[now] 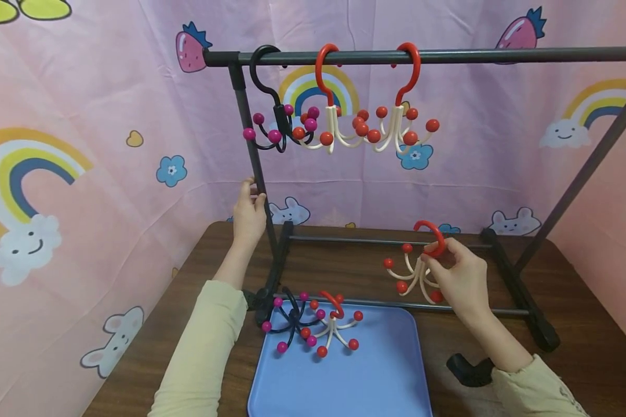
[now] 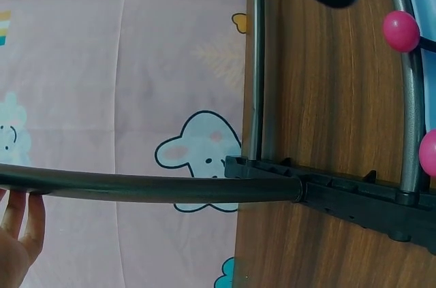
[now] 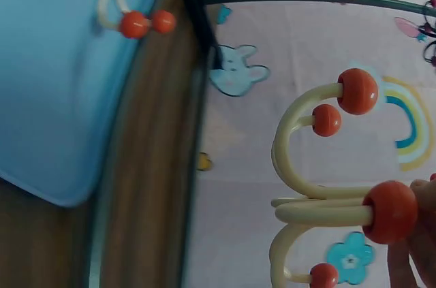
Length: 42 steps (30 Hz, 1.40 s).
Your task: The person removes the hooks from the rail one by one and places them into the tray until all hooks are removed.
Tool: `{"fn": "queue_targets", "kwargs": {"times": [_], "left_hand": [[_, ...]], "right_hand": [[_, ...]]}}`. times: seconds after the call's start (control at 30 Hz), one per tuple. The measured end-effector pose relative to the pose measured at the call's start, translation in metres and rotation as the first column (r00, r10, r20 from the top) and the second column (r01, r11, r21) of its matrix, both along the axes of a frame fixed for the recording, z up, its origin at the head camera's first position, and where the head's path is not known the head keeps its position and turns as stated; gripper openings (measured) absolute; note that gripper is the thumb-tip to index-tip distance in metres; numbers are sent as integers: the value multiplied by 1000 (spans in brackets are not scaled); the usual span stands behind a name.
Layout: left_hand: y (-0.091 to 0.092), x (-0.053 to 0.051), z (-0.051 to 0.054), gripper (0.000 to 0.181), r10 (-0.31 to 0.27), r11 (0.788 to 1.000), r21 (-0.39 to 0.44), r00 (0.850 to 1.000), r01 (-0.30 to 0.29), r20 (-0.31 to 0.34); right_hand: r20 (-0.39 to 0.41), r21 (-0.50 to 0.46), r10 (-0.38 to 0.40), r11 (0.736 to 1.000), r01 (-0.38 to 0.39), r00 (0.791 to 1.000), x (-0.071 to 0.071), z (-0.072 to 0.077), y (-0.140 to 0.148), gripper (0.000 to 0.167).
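Observation:
My right hand [image 1: 461, 278] pinches the red hook of a multi-arm hanger [image 1: 419, 272], whose cream arms end in red balls. It hangs in the air over the rack's base; the right wrist view shows the curved arms [image 3: 300, 213] up close. My left hand [image 1: 249, 215] touches the left upright of the black rack [image 1: 271, 223] with its fingertips; in the left wrist view the fingers [image 2: 34, 227] meet the pole [image 2: 150, 186]. From the top bar hang a black hanger [image 1: 280, 119] with magenta balls and two red-hooked cream hangers [image 1: 331, 119] [image 1: 398, 119].
On the brown table [image 1: 188, 324] lies a blue tray [image 1: 365, 376]. A black hanger [image 1: 294, 315] and a red-hooked cream hanger [image 1: 333, 324] rest side by side on its far part. A black angled piece [image 1: 469, 370] lies right of the tray. Patterned cloth [image 1: 448, 185] hangs behind.

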<state>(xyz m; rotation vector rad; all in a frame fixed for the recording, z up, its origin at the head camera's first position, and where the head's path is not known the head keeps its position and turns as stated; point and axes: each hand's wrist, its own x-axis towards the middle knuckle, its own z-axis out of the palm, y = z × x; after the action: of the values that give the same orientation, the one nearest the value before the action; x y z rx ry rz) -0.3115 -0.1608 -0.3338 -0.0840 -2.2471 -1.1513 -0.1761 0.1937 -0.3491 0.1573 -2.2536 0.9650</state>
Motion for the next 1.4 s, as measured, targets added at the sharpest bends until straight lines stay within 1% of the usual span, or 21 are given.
{"fn": "queue_targets", "kwargs": {"times": [0.1,0.3,0.47,0.67,0.87,0.97,1.03,1.2,1.4], "left_hand": [[0,0,0,33,0,1000,2,1000,0,3],[0,1,0,34,-6,1000,-7,1000,6,15],[0,1,0,34,-13,1000,0,1000,13,21],[-1,1,0,34,-18,1000,0,1000,18,12],[-2,0,0,34,-24,1000,-2,1000,24,6],[-2,0,0,33,-19,1000,-6,1000,19,10],[-2,0,-1,33,-15,1000,-7,1000,15,11],[-1,0,-2,33,-17,1000,-8,1000,17,5],[0,2,-1,33,-16,1000,-11,1000,16,6]], "right_hand": [[8,-13,32,999,-31,999,3,-14,-5,16],[17,-8,77,997,-77,997,8,-42,-14,19],[43,-27,111,994,-110,993,13,-62,-23,21],[12,-1,144,990,-144,990,20,-82,-36,25],[-36,33,168,985,-167,985,25,-97,-47,29],[-45,38,197,980,-195,979,27,-103,-51,31],[-35,36,218,976,-216,975,29,-108,-53,32],[8,30,231,973,-231,973,34,-115,-57,33],[29,30,228,973,-229,973,36,-116,-58,31]]}}
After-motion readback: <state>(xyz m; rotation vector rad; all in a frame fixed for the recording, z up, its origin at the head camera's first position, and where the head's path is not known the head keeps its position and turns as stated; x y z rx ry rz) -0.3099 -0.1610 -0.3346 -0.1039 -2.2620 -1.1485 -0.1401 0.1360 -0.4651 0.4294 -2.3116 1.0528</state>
